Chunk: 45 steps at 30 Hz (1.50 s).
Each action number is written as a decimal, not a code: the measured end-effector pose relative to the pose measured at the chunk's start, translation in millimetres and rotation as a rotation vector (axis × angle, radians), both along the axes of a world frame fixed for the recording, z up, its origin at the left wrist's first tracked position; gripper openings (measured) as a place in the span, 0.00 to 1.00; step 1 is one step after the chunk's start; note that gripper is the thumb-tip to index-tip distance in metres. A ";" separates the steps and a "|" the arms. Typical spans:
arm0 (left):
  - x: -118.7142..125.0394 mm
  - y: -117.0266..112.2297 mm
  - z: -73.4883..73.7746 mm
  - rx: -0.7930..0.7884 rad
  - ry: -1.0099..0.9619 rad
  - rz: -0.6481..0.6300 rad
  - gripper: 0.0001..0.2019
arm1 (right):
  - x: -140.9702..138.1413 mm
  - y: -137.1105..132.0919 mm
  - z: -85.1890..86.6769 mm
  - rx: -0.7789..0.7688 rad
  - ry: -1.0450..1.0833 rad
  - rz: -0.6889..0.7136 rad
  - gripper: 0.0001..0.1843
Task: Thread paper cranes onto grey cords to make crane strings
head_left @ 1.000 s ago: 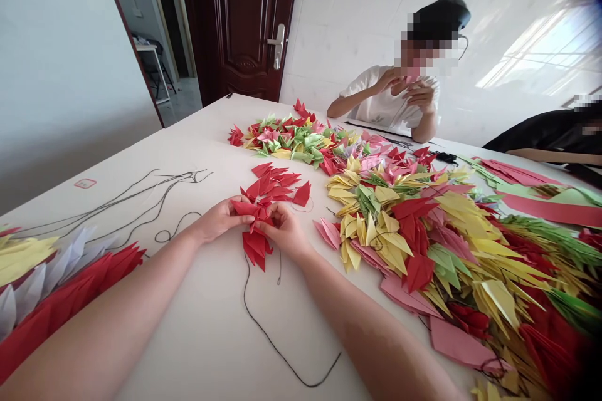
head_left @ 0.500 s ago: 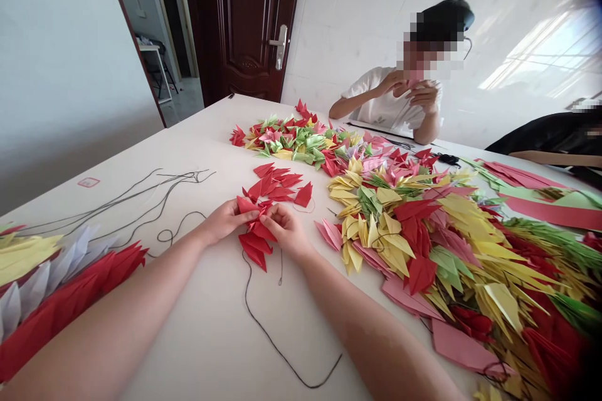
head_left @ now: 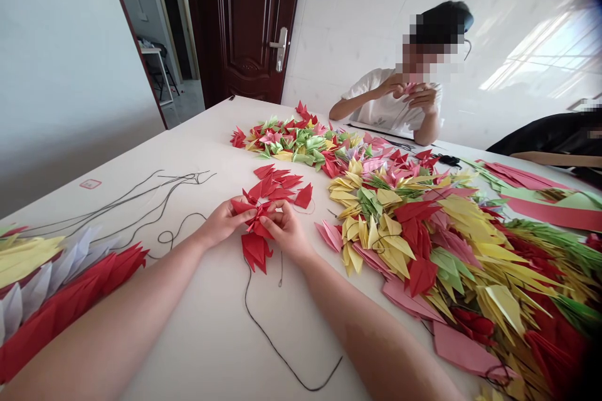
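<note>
My left hand point(head_left: 226, 220) and my right hand point(head_left: 284, 227) meet over the table, both closed on a cluster of folded red paper pieces point(head_left: 256, 253). Thumbs and fingertips pinch the cluster from either side. Its lower pieces hang below my fingers. From it a black cord point(head_left: 270, 338) trails across the white tabletop toward me, and a short looped end point(head_left: 281, 282) hangs beside my right hand. Just beyond my fingers lie several loose red paper pieces point(head_left: 277, 183). Where the cord passes between the pieces is hidden by my fingers.
At right spreads a large heap of folded paper point(head_left: 390, 235) in yellow, red, pink and green. Rows of red folded pieces point(head_left: 75, 301) lie at left, near loose black cords point(head_left: 141, 200). Across the table point(head_left: 117, 225), a person in a white shirt point(head_left: 376, 97) handles pink paper.
The lower red pieces of the cluster have turned and closed together under my fingers. Both hands stay in nearly the same place. The person opposite has lowered the pink paper slightly.
</note>
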<state>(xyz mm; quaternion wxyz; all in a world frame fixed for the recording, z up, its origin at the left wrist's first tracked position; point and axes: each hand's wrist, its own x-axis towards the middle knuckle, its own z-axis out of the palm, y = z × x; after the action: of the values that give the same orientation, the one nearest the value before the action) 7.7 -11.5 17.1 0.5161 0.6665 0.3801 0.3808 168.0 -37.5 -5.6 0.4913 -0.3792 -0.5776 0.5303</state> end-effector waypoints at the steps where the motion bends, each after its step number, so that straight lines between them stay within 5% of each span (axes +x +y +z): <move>1: 0.4 -0.4 1.0 0.007 -0.003 0.010 0.16 | -0.1 -0.1 0.2 -0.007 0.005 0.010 0.17; 15: -7.6 8.1 -9.0 -0.183 -0.110 -0.176 0.12 | 0.6 -3.9 6.3 -0.095 0.107 0.084 0.20; 30: -9.9 5.0 -6.7 -0.308 -0.202 -0.229 0.13 | 4.5 -2.6 8.8 -0.160 0.272 0.178 0.18; 45: -3.6 7.3 -7.7 -0.145 -0.065 -0.201 0.13 | 6.3 -0.9 7.4 -0.197 0.198 0.047 0.15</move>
<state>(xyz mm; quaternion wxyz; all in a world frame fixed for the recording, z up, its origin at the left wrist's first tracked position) 4.1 -4.3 9.4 0.6104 0.6494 0.3213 0.3200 174.3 -38.4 1.8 0.4939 -0.3578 -0.4800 0.6306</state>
